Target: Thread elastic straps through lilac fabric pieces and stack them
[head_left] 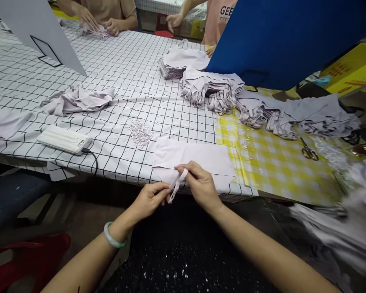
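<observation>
A narrow pale fabric strap (pixel 178 184) is looped between my hands at the table's front edge. My left hand (pixel 152 198), with a green and white bangle on its wrist, pinches the lower part of the loop. Thumb and fingers of my right hand (pixel 201 185) are closed on its upper end. Just behind and under them, a flat pale lilac cloth piece (pixel 195 156) lies on the table with its front edge at the rim. Whether the strap is joined to that piece, I cannot tell.
Small fabric scraps (pixel 140 133) lie in a heap beyond the cloth. A white power bank (pixel 64 139) with a cable sits left, near a crumpled cloth (pixel 79 99). Stacked strapped pieces (pixel 213 89) and scissors (pixel 309 150) are right. Two people work across the table; a blue panel (pixel 286 40) stands between.
</observation>
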A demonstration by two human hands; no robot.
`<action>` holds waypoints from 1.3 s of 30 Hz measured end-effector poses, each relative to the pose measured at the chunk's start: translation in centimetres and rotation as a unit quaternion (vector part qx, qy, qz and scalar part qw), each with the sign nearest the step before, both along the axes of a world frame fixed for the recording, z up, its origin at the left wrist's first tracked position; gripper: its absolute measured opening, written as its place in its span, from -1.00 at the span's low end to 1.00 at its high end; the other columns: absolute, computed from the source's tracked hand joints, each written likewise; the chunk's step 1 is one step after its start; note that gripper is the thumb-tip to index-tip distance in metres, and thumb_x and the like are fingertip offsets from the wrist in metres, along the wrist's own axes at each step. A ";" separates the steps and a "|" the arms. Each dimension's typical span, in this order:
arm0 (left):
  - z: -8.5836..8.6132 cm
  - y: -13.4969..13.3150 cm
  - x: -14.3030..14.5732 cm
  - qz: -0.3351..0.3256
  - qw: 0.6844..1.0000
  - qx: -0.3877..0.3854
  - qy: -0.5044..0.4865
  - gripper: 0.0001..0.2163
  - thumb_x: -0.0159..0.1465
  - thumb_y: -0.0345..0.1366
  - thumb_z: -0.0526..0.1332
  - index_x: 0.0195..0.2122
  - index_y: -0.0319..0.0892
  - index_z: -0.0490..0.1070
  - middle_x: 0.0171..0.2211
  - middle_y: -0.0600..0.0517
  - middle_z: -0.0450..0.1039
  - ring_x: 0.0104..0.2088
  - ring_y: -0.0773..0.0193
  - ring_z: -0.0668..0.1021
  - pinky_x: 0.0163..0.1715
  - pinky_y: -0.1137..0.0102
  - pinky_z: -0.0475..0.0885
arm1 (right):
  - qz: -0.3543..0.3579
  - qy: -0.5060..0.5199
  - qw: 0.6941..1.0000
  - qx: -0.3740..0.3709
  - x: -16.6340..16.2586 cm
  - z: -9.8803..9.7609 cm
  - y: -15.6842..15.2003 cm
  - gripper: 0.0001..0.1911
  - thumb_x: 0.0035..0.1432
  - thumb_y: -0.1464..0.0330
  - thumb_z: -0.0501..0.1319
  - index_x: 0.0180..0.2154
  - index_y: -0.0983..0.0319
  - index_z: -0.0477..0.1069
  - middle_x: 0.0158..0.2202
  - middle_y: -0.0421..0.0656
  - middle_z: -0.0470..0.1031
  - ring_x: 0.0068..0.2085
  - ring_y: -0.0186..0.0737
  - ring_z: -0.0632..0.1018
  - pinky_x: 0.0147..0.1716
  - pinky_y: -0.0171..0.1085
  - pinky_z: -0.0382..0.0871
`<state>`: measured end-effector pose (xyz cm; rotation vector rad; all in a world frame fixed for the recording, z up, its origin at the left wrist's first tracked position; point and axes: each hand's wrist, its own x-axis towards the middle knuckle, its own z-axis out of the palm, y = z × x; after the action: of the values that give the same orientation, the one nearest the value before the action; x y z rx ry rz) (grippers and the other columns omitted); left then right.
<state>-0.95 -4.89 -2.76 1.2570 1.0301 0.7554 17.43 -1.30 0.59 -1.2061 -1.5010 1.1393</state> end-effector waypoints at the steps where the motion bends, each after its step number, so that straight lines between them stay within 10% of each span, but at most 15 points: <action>1: 0.1 0.1 0.0 -0.003 1.000 -0.003 0.007 -0.73 0.34 -0.14 0.17 -0.21 -0.24 0.54 -0.49 0.01 0.52 -0.54 0.37 0.44 -0.48 0.46 0.36 | -0.012 0.019 0.999 -0.037 0.3 0.3 1.0 -0.78 0.23 0.17 0.25 -0.25 0.11 0.62 -0.32 -0.17 0.46 -0.29 -0.24 0.46 -0.23 -0.25 0.37; 8: -0.7 0.2 0.2 -0.006 0.999 -0.016 0.034 -0.69 0.35 -0.11 0.14 -0.13 -0.22 0.54 -0.47 0.01 0.53 -0.56 0.38 0.42 -0.50 0.44 0.34 | -0.052 0.213 0.949 -0.226 1.0 1.0 5.4 -0.60 -0.01 0.03 0.39 -0.31 0.21 0.51 -0.41 -0.24 0.41 -0.34 -0.33 0.46 -0.25 -0.28 0.39; 12: -0.1 0.3 0.0 -0.054 0.994 -0.018 0.094 -0.72 0.35 -0.16 0.15 -0.08 -0.17 0.54 -0.46 0.02 0.55 -0.58 0.39 0.41 -0.53 0.45 0.33 | -0.029 0.249 0.935 -0.252 0.3 1.8 4.8 -0.60 0.07 0.00 0.33 -0.27 0.15 0.36 -0.61 -0.41 0.17 -0.63 -0.46 0.18 -0.60 -0.40 0.14; 19: 4.9 2.6 0.6 0.083 0.993 -0.050 -0.074 -0.74 0.29 -0.15 0.22 -0.13 -0.19 0.54 -0.34 0.00 0.52 -0.40 0.34 0.48 -0.39 0.42 0.44 | 0.109 0.152 0.949 -0.255 -0.3 3.1 0.0 -0.67 0.27 0.05 0.16 -0.27 0.18 0.39 -0.53 -0.32 0.28 -0.56 -0.42 0.28 -0.53 -0.37 0.19; 31: 5.1 1.5 1.6 0.056 0.993 -0.053 -0.089 -0.84 0.17 -0.28 0.34 -0.35 -0.21 0.39 -0.38 0.07 0.40 -0.35 0.37 0.45 -0.31 0.43 0.42 | 0.093 -0.033 0.981 -0.165 0.0 2.0 -3.8 -0.70 0.37 0.19 0.04 -0.39 0.19 0.29 -0.50 -0.28 0.21 -0.45 -0.34 0.24 -0.44 -0.33 0.13; 35: 4.5 2.0 1.8 0.041 0.999 -0.007 -0.028 -0.88 0.23 -0.28 0.26 -0.35 -0.20 0.36 -0.43 0.08 0.36 -0.41 0.37 0.42 -0.39 0.42 0.40 | 0.079 -0.039 0.986 -0.144 0.4 1.8 -4.2 -0.70 0.35 0.16 0.08 -0.36 0.20 0.34 -0.49 -0.27 0.26 -0.43 -0.34 0.28 -0.41 -0.33 0.17; 39: 2.4 4.7 2.1 0.019 0.961 0.240 0.137 -0.91 0.23 -0.40 0.17 -0.23 -0.21 0.39 -0.29 -0.05 0.43 -0.29 0.23 0.46 -0.26 0.29 0.45 | 0.022 0.058 0.961 -0.268 0.9 1.0 -2.7 -0.68 0.23 0.08 0.16 -0.34 0.22 0.38 -0.58 -0.32 0.27 -0.59 -0.42 0.22 -0.60 -0.38 0.11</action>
<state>1.13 -0.21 -0.37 1.8007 1.1336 0.9130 18.36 -4.05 1.61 -1.4325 -1.1662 1.6854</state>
